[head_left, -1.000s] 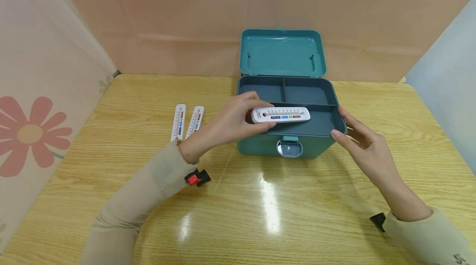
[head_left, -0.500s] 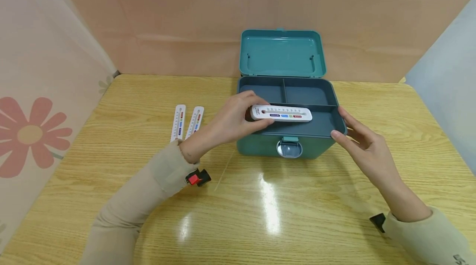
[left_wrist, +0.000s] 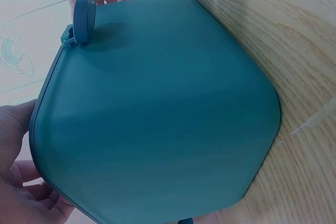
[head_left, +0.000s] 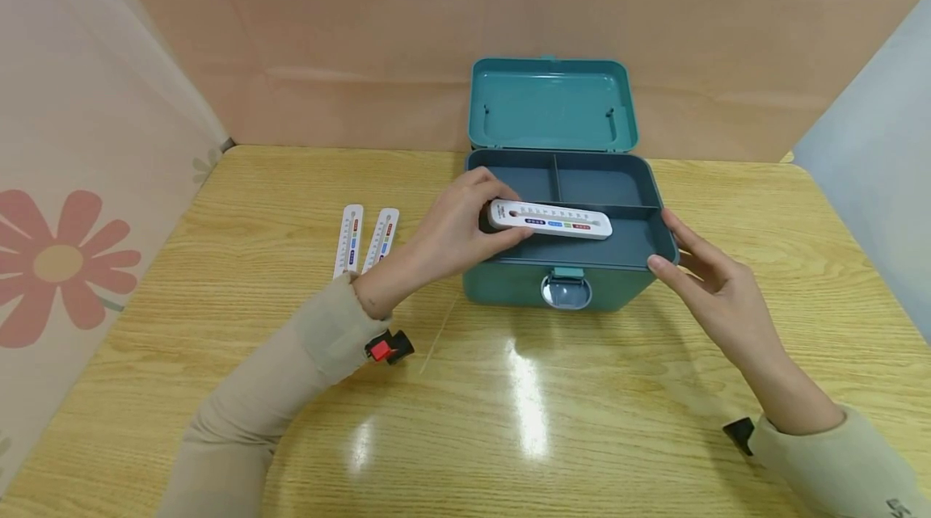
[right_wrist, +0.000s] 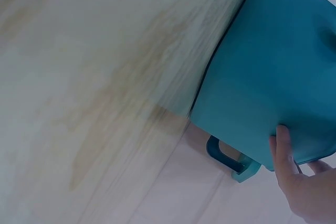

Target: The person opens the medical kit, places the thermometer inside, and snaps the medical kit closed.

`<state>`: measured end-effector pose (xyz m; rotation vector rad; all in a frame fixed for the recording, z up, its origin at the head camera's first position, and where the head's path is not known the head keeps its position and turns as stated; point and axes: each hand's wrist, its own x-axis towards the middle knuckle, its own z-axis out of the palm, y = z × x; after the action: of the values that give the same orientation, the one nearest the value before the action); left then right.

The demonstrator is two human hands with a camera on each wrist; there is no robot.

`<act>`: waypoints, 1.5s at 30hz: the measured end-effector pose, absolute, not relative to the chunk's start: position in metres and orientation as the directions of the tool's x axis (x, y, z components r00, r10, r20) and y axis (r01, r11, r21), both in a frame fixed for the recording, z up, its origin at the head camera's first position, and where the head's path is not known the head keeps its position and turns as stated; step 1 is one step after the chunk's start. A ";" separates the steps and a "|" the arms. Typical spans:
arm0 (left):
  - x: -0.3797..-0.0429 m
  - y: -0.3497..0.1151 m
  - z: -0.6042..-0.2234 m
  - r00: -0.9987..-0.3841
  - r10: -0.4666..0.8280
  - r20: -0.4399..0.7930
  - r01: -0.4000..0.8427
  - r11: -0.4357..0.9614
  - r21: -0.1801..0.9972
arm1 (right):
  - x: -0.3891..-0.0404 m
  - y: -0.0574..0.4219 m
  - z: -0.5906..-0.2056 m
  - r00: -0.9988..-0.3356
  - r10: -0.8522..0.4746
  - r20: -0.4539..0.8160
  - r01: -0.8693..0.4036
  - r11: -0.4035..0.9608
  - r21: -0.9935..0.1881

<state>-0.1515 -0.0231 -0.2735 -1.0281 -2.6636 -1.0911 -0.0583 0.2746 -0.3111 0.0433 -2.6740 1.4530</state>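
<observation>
A teal storage box (head_left: 509, 285) stands on the table with its lid (head_left: 551, 104) raised at the back. Inside its top lies a dark tray (head_left: 631, 237) with two rear compartments and one long front one. Over the front compartment, my left hand (head_left: 461, 229) pinches a white thermometer (head_left: 560, 220) by its left end, scale up, tilted slightly down to the right. Whether it touches the tray I cannot tell. At the box's front right corner, my right hand (head_left: 727, 304) rests thumb and fingers against the rim; in the right wrist view a straight finger (right_wrist: 284, 148) touches the wall.
Two more white thermometers (head_left: 349, 237) lie side by side on the wooden table (head_left: 291, 203) to the left, their lower ends partly behind my left arm. A round clasp (head_left: 566, 292) hangs open on the box front. A fabric backdrop (head_left: 349, 41) closes off the back.
The thermometer in my left hand has turned slightly, its right end now lower. My left hand has shifted a little left and back. My right hand and the box look unmoved.
</observation>
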 end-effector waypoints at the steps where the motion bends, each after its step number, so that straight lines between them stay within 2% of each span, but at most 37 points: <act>1: -0.152 -0.023 -0.274 -0.773 0.551 0.314 0.613 0.523 0.591 | -0.058 0.275 -0.311 -0.995 0.020 0.101 -0.075 0.541 -0.838; 20: -0.154 -0.023 -0.277 -0.771 0.551 0.319 0.628 0.573 0.527 | -0.058 0.275 -0.312 -0.994 0.026 0.108 -0.076 0.544 -0.836; 33: -0.155 -0.022 -0.278 -0.760 0.547 0.351 0.642 0.544 0.540 | -0.058 0.275 -0.312 -0.995 0.026 0.096 -0.066 0.548 -0.834; 45: -0.154 -0.026 -0.277 -0.754 0.476 0.452 0.655 0.503 0.564 | -0.059 0.275 -0.312 -0.995 0.032 0.093 -0.060 0.556 -0.829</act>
<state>-0.1542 -0.0260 -0.2768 -0.9632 -2.5095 -1.0935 -0.0586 0.2749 -0.3119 0.0236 -2.6838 1.4363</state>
